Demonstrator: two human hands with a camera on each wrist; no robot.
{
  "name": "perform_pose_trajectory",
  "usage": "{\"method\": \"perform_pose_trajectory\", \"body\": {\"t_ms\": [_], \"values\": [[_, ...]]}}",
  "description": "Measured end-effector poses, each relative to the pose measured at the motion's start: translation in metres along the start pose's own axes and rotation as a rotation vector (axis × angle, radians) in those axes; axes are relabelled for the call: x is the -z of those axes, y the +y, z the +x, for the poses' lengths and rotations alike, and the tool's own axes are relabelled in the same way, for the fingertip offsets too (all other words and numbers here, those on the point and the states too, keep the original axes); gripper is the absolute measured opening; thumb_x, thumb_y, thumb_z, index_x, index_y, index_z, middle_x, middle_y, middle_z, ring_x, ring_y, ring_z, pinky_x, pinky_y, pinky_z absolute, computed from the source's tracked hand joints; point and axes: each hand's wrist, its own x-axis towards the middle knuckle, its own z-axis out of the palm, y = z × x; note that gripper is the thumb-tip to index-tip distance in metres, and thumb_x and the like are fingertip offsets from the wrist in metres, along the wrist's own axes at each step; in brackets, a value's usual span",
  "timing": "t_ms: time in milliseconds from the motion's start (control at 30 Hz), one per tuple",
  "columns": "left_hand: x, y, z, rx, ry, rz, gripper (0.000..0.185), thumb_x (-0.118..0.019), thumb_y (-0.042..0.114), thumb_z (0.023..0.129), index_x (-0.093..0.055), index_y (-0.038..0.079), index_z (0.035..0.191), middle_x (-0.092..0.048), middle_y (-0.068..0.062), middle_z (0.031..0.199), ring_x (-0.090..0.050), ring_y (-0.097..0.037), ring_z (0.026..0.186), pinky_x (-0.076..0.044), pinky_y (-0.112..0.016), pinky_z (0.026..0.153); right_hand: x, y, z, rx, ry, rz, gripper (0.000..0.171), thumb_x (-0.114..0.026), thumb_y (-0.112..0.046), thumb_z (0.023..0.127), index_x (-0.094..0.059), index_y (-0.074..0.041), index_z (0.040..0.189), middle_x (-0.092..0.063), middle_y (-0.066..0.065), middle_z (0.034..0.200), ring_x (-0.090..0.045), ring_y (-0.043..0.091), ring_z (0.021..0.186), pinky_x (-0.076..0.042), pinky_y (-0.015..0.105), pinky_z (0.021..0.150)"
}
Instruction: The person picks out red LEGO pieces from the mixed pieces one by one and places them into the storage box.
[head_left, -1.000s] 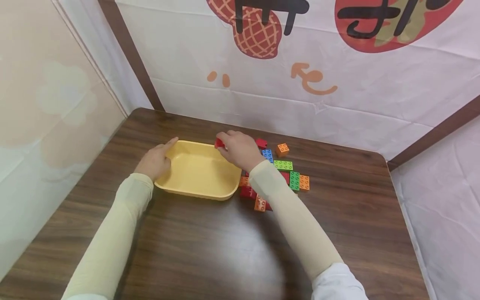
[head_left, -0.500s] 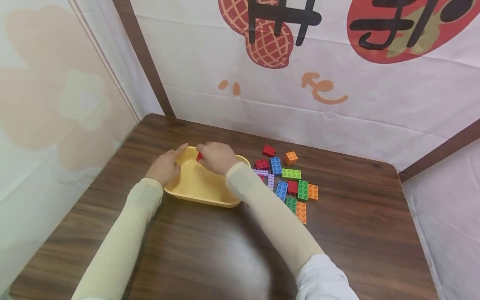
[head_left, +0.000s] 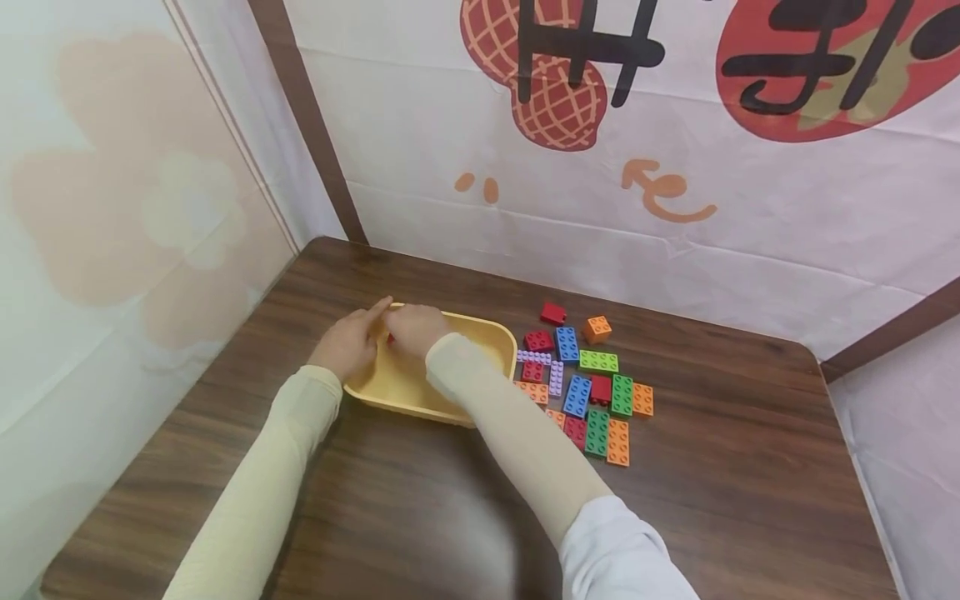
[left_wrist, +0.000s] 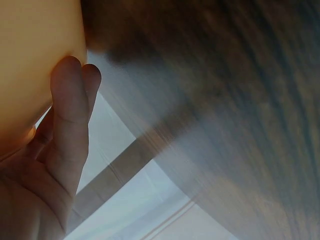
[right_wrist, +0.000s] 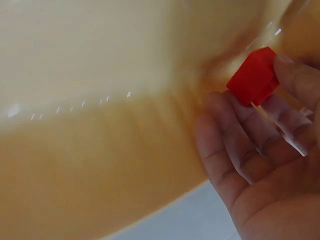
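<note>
Two sleeved forearms reach from the near edge of the dark wooden table (head_left: 420, 517) toward a yellow tray (head_left: 491, 337) set left of centre. The left hand (head_left: 347, 342) rests against the tray's outer left wall with fingers (left_wrist: 67, 115) straight and pressed flat to the plastic, steadying it; nothing is gripped. The right hand (head_left: 415, 327) is over the tray's far left corner, and the right wrist view shows it pinching a small red brick (right_wrist: 254, 76) between thumb and fingertips, the brick held low inside the tray, close to the inner wall; whether it already touches the floor cannot be told. No other brick is visible in the part of the tray left uncovered, so the work appears to stand at its beginning: judged from this layout, the red brick would be the first piece brought in, and it is not yet released. To the right of the tray, near it on the table, lies a loose cluster of bricks (head_left: 588, 387) in red, blue, green, orange and lilac, all outside the tray and untouched. Behind the table hangs a white printed cloth (head_left: 675, 167).
</note>
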Motion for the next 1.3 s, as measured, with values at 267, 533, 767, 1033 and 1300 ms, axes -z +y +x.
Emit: {"method": "perform_pose_trajectory", "body": {"t_ms": [267, 533, 767, 1033, 1300], "values": [[-0.001, 0.001, -0.002, -0.016, 0.033, -0.006, 0.072, -0.055, -0.002, 0.087, -0.038, 0.011, 0.156, -0.061, -0.026, 0.122, -0.06, -0.048, 0.109, -0.045, -0.06, 0.098, -0.018, -0.007, 0.007, -0.056, 0.026, -0.039, 0.022, -0.06, -0.026, 0.103, -0.068, -0.019, 0.122, -0.071, -0.006, 0.099, -0.068, 0.012, 0.086, -0.058, 0.031, 0.071], [-0.001, 0.003, -0.003, -0.022, 0.013, -0.017, 0.072, -0.054, -0.002, 0.088, -0.036, 0.009, 0.157, -0.059, -0.028, 0.126, -0.058, -0.047, 0.112, -0.043, -0.06, 0.101, -0.025, -0.004, 0.003, -0.041, 0.052, -0.001, 0.021, -0.06, -0.027, 0.103, -0.065, -0.02, 0.123, -0.071, -0.007, 0.098, -0.068, 0.011, 0.088, -0.056, 0.029, 0.071], [-0.002, 0.0, -0.003, -0.032, 0.037, -0.014, 0.07, -0.055, -0.001, 0.09, -0.037, 0.009, 0.156, -0.061, -0.027, 0.119, -0.061, -0.045, 0.099, -0.046, -0.06, 0.096, -0.018, -0.001, -0.004, -0.046, 0.112, 0.0, 0.024, -0.064, -0.034, 0.099, -0.066, -0.023, 0.12, -0.071, -0.008, 0.092, -0.068, 0.012, 0.082, -0.055, 0.03, 0.067], [0.0, 0.003, 0.001, -0.017, 0.006, -0.016, 0.073, -0.054, -0.002, 0.089, -0.034, 0.01, 0.158, -0.059, -0.03, 0.123, -0.06, -0.047, 0.102, -0.045, -0.062, 0.097, 0.001, 0.013, -0.021, -0.069, 0.109, -0.007, 0.024, -0.065, -0.028, 0.097, -0.067, -0.018, 0.118, -0.071, -0.001, 0.096, -0.068, 0.017, 0.086, -0.058, 0.036, 0.064], [0.002, 0.008, 0.0, 0.009, -0.021, -0.029, 0.072, -0.052, 0.0, 0.09, -0.032, 0.011, 0.159, -0.052, -0.033, 0.136, -0.052, -0.053, 0.121, -0.037, -0.064, 0.105, 0.01, 0.029, -0.04, -0.09, 0.116, 0.003, 0.031, -0.065, -0.029, 0.097, -0.066, -0.015, 0.126, -0.072, 0.001, 0.105, -0.068, 0.018, 0.096, -0.059, 0.036, 0.071]]}}
